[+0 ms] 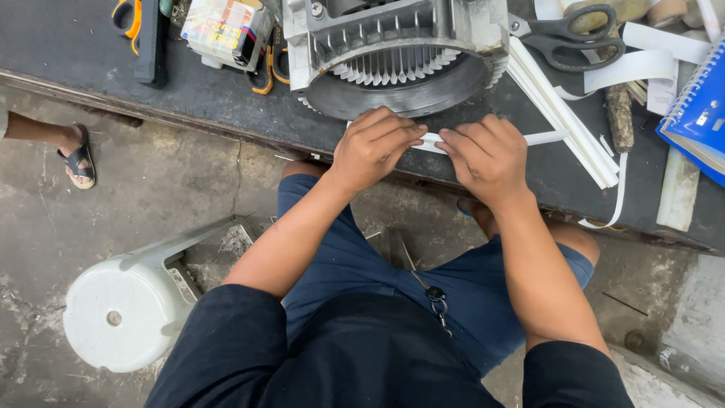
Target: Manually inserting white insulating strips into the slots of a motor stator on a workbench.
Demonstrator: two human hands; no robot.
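My left hand (371,148) and right hand (487,155) meet at the near edge of the dark counter (91,53), both sets of fingers pinched down on 1 narrow white paper strip (545,138) that lies flat just in front of the motor stator (400,53). I judge the strip light, thin and springy, stiff enough to take a crease but easy to kink or tear, so it is best held at its long edges with the fingertips close together, as they are now. The stator looks heavy and steady, its slots already lined with white inserts. To my right lies a bundle of folded white strips (563,113), black scissors (574,34), and a blue spiral notebook (698,113). The counter is worn and scuffed. Below it the concrete floor (174,181) is rough and stained, with a white plastic stool (128,306) tipped beside my knee and another person's sandalled foot (78,159) off to the left.
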